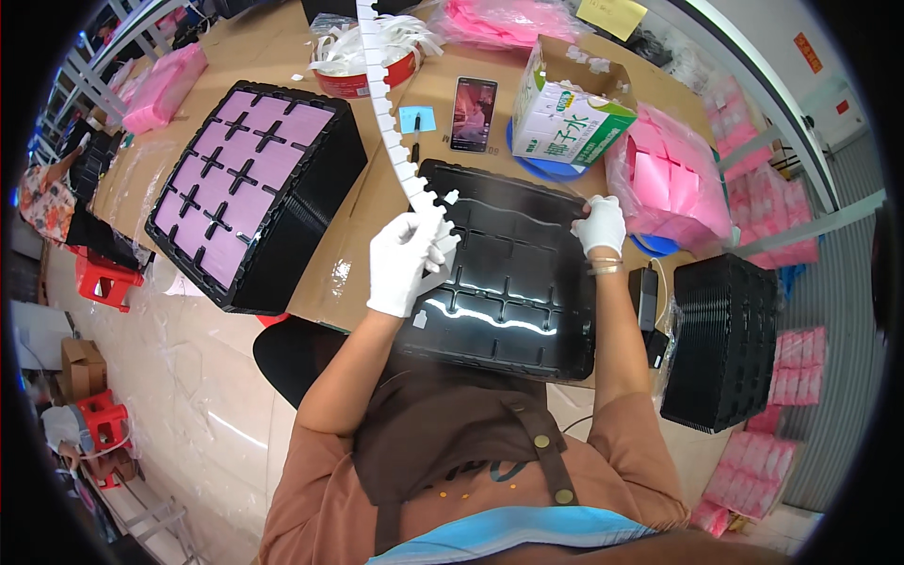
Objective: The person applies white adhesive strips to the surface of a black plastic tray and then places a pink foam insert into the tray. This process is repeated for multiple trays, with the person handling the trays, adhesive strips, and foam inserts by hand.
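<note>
My left hand (403,262), in a white glove, pinches a long white strip (381,99) with a notched edge, which curves up toward the far side of the table. The hand is over the left part of a glossy black plastic tray (513,254) with raised cross-shaped ribs. Small white bottle-shaped pieces, which look like stickers, lie on the tray: one piece (420,319) near its lower left, another (451,197) by its upper left corner. Also gloved, my right hand (600,226) has its fingers curled at the tray's right rim, gripping it near the far corner.
A stack of black trays (325,188) with a pink-purple top sheet stands left. At the back are a red tub (353,83) of white strips, a phone (474,113), a pen (415,151) and a carton (570,113). Pink wrapped bundles (670,179) and another tray stack (720,344) are right.
</note>
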A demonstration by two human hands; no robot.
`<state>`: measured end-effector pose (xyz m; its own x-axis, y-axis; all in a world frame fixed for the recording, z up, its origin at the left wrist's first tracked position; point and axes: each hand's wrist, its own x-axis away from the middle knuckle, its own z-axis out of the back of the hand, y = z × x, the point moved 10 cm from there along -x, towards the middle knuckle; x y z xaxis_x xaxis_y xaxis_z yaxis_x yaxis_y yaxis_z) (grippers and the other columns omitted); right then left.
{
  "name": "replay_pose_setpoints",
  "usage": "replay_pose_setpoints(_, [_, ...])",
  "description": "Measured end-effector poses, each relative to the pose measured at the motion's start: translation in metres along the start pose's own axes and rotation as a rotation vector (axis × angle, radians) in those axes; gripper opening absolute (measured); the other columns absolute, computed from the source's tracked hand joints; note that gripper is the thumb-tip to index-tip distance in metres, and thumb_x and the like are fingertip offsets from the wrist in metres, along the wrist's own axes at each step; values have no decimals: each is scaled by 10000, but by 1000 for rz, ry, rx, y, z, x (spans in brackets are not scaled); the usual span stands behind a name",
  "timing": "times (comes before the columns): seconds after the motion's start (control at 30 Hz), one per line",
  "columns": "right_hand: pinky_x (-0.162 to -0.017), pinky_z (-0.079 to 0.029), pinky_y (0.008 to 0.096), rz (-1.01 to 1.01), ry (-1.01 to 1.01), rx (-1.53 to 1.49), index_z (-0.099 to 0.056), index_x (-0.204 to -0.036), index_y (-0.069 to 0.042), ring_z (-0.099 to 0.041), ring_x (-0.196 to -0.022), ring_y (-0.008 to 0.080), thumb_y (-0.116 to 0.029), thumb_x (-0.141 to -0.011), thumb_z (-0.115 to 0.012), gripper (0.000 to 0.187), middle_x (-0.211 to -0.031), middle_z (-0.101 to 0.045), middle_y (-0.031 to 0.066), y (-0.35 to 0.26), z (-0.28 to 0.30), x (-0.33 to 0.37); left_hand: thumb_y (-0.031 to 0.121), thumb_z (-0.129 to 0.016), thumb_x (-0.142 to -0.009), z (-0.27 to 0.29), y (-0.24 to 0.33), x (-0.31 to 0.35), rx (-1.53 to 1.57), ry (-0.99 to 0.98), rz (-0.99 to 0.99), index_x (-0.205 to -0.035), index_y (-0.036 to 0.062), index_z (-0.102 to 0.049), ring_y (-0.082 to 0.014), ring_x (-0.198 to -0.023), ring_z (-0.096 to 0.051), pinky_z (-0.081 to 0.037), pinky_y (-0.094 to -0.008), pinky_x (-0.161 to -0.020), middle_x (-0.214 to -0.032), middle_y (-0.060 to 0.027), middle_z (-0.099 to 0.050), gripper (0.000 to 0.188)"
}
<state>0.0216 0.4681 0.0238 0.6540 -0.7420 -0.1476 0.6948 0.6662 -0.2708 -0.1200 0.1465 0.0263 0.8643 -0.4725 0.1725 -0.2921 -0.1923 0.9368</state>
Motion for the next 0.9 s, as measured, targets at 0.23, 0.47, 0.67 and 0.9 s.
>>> replay_pose_setpoints(0.23, [-645, -450, 210, 75, -459, -1348, -677, -930, -25, -551, -692, 46, -83, -782, -731, 168, -768, -643, -14, -162, -17, 99, 149, -653, -902, -23, 10, 17, 65, -29, 41, -903, -2, -635, -43, -560, -564, -425, -184, -490, -782, -48, -646, 152])
replay_pose_setpoints(0.47, [-675, -468, 218, 279, -201, -1368, -617, -853, -17, -577, -746, 95, 52, -774, -653, 111, -841, -601, 26, -169, 14, 112, 187, -615, -927, -17, -5, 14, 47, -25, 129, -979, -1, -639, -42, -535, -523, -394, -182, -468, -818, -60, -663, 197])
replay_pose_setpoints(0.67, [-709, -494, 239, 131, -309, -1134, -598, -845, -7, -611, -773, 114, 85, -766, -623, 124, -832, -591, 36, -91, 50, 130, 201, -615, -925, 29, 16, 8, 13, 96, -41, -1001, -15, -672, -33, -571, -523, -379, -174, -521, -843, -72, -686, 236])
replay_pose_setpoints(0.9, [-661, -499, 333, -141, -602, -249, -637, -792, -24, -653, -690, 228, -44, -725, -678, 81, -750, -674, 114, 38, -19, 188, 254, -593, -947, 59, 14, 13, 20, 103, -31, -1103, 21, -614, -20, -541, -452, -287, -161, -454, -857, -25, -637, 281])
